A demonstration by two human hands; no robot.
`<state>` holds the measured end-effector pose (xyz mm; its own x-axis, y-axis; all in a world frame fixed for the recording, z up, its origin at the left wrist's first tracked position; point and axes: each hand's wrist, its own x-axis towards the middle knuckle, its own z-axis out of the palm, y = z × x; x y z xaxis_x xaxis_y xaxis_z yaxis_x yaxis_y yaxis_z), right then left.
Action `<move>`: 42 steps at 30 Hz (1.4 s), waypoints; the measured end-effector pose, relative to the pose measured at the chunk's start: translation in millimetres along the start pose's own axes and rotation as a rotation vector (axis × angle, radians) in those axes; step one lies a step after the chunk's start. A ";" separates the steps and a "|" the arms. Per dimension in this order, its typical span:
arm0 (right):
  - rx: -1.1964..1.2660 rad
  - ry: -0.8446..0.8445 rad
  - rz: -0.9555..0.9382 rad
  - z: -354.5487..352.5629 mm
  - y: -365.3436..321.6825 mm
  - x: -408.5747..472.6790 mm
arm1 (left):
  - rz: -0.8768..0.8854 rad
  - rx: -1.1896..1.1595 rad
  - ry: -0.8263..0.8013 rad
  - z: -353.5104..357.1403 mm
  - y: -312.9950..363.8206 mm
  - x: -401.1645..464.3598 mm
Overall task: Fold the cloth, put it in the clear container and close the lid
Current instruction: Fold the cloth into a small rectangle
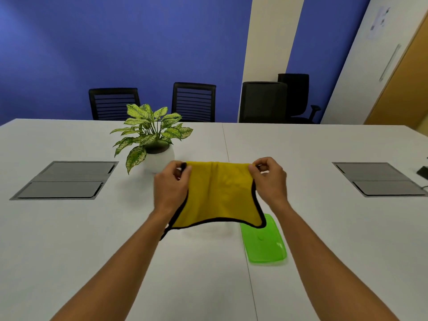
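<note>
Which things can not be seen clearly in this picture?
Head view:
- Clear container: not visible; whether the held-up yellow cloth hides it cannot be told.
- Green lid: far corner covered by the cloth.
- Paper on the door: blurred, too small to read.
- Dark object: cut by the right edge.

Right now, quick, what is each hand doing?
Left hand: fingers closed, pinching the yellow cloth at its top left corner.
Right hand: fingers closed, pinching its top right corner.

left grip (172, 181) pinched, right grip (269, 177) pinched, forearms outstretched
</note>
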<state>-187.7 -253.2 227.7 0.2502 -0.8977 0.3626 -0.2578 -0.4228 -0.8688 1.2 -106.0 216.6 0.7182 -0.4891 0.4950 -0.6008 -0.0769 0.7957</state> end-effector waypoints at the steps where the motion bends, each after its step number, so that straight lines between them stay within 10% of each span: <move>1: 0.011 -0.033 -0.016 6.9 -6.4 -3.8 | 0.031 -0.012 -0.036 5.6 6.0 -3.2; 14: 0.100 -0.287 -0.025 33.9 -40.0 -15.6 | 0.193 -0.043 -0.425 28.6 38.1 -8.2; 42: 0.097 -0.113 -0.011 40.3 -47.3 -26.0 | 0.420 0.107 -0.230 33.8 35.2 -23.8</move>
<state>-144.4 -204.8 245.7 0.3571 -0.8713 0.3366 -0.1644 -0.4134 -0.8956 -48.9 -126.5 221.1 0.3167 -0.6752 0.6662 -0.8633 0.0859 0.4974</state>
